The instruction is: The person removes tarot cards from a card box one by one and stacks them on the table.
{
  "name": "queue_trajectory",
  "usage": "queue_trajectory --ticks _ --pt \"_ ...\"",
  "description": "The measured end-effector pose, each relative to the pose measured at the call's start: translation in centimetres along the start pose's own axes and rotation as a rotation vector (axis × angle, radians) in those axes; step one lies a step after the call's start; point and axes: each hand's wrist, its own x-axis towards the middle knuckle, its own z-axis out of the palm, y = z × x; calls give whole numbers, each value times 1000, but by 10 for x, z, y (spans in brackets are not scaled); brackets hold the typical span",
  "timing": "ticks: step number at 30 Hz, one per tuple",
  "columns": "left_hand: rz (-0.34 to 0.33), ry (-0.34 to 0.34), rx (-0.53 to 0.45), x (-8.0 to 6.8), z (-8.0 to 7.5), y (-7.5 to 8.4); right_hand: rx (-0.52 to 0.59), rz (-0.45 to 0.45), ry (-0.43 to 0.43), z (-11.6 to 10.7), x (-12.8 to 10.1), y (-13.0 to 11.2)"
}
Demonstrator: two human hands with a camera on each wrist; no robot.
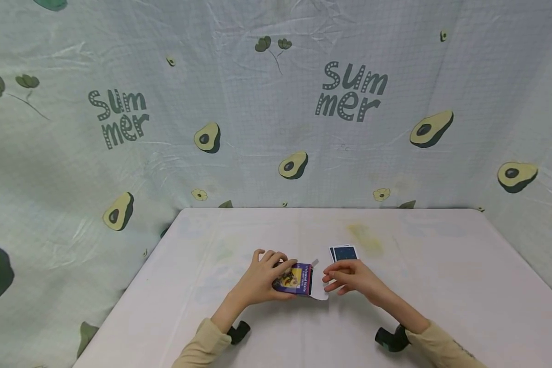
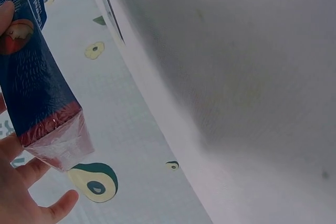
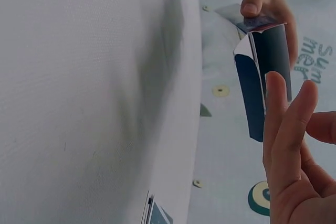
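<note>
Showing: a card box point(image 1: 295, 279) held just above the near middle of a table point(image 1: 441, 286), its open end toward the right hand.
Card box: purple and blue, with a yellow picture on its upper face; a white flap point(image 1: 321, 293) hangs loose at the open end, and a smaller tab point(image 1: 315, 262) sticks up beside it.
Left hand point(image 1: 263, 277): fingers curled over the top of the box, thumb along its side, gripping it; the left wrist view shows the closed, plastic-wrapped end by the palm.
Right hand point(image 1: 349, 278): at the open end, fingers loosely bent and holding nothing; whether the tips touch the flap cannot be told.
Stack of cards point(image 1: 343, 252): dark blue backs, lying flat on the table just beyond the right hand, apart from the box.
Handling note: judged from the pose, the box is best kept level and steady in the left hand, the mouth unsqueezed, with the flap bent clear.
Surroundings: a backdrop point(image 1: 276, 102) printed with avocados and the word "Summer".
</note>
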Motion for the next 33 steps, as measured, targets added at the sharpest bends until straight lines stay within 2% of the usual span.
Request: queue_trajectory --ticks 8,18,25,33 --pt "-1 2 6 1 0 1 -21 16 13 4 3 -1" --pt "38 27 18 3 1 3 -25 8 -4 7 5 1" --pt "58 51 4 5 -3 6 -50 61 40 11 9 2" --pt "69 61 0 6 -1 7 -50 94 91 14 14 5"
